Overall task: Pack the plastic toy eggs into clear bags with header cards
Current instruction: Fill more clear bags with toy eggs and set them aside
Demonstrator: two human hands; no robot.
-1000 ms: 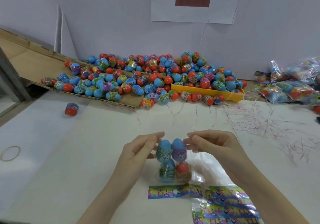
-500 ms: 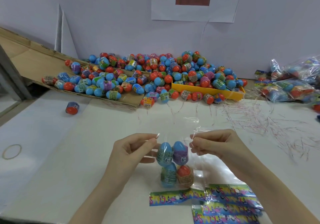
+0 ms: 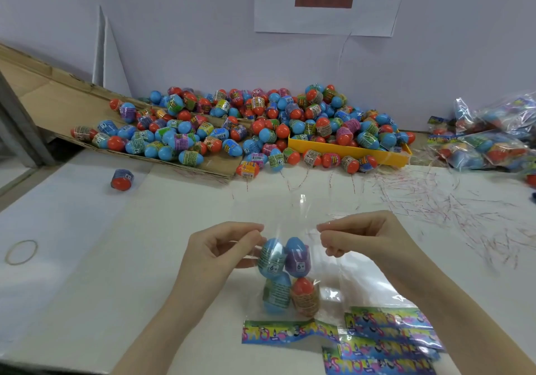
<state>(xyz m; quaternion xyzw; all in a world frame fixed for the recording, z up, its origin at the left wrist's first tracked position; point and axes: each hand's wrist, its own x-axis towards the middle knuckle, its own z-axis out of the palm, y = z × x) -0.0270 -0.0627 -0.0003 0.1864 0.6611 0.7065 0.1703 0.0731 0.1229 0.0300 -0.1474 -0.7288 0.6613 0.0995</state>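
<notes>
egg pile [image 3: 261, 131] at back of surface [image 3: 145, 244], partly in tray [image 3: 348, 151]; packed bags [image 3: 493, 139] far right; lone egg [image 3: 121, 179] left; header cards [image 3: 383, 342] front right; bag of eggs [image 3: 287, 273] between hands

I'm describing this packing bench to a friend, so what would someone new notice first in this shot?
First the heap of blue and red toy eggs along the back wall, spilling over a cardboard sheet and a yellow tray. Then, up front, the left hand and right hand pinching the top of a clear bag holding four eggs, with bright header cards lying just below it.
</notes>
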